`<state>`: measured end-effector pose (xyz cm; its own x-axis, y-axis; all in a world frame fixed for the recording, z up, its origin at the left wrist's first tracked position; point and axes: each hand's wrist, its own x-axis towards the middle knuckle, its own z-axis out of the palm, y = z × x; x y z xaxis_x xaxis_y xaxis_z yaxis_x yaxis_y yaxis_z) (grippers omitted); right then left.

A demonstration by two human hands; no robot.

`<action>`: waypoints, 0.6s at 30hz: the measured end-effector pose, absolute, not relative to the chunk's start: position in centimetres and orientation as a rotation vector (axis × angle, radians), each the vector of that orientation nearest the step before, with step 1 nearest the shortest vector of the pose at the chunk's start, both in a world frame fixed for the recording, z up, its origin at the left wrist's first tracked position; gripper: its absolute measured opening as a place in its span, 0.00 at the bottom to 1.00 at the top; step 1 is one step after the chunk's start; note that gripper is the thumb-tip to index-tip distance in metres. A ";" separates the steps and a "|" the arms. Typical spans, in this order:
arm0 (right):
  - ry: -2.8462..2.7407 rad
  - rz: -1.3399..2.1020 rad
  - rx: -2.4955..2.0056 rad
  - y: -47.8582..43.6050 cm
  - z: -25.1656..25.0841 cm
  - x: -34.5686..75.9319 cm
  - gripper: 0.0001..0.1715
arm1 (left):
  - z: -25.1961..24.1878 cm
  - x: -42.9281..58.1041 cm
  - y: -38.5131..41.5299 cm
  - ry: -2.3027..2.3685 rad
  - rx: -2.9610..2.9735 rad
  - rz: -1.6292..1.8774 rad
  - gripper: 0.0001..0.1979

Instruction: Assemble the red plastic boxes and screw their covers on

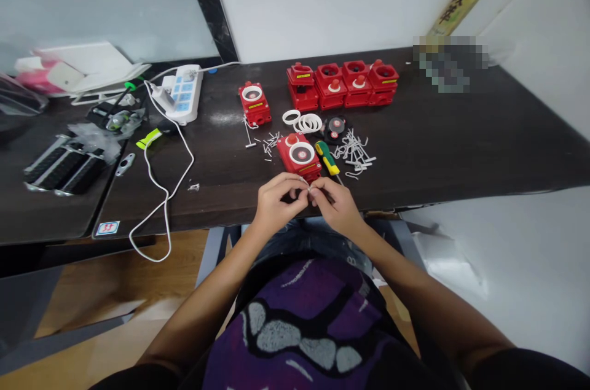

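The dark worktop [442,150] carries a power strip [188,95] and white cable [192,161] at left, a far row of four red boxes [332,100], a single red box [257,109] left of them, and, nearer, white rings [308,124], scattered screws [271,145], another red box [299,155], a screwdriver [326,156] and tangled cords [354,152].

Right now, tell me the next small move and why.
Perhaps tie the pale piece, possibly cord, onto the nearest red box: the left hand and right hand pinch it by that box's near end, while a corded T-bar lies near the farther-left red box.

There are six red boxes [299,159] and one power strip [185,95].
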<state>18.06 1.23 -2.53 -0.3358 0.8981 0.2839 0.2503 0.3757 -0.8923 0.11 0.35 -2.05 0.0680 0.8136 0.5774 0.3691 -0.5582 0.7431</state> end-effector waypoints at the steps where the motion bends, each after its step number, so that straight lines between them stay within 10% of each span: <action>1: -1.809 0.982 -1.003 1.2 -2.5 18.1 0.10 | -2.1 0.1 0.3 1.181 1.953 1.492 0.04; 18: -1.752 0.811 -1.000 0.7 -2.5 17.5 0.04 | -2.2 0.4 0.3 1.268 2.001 1.544 0.04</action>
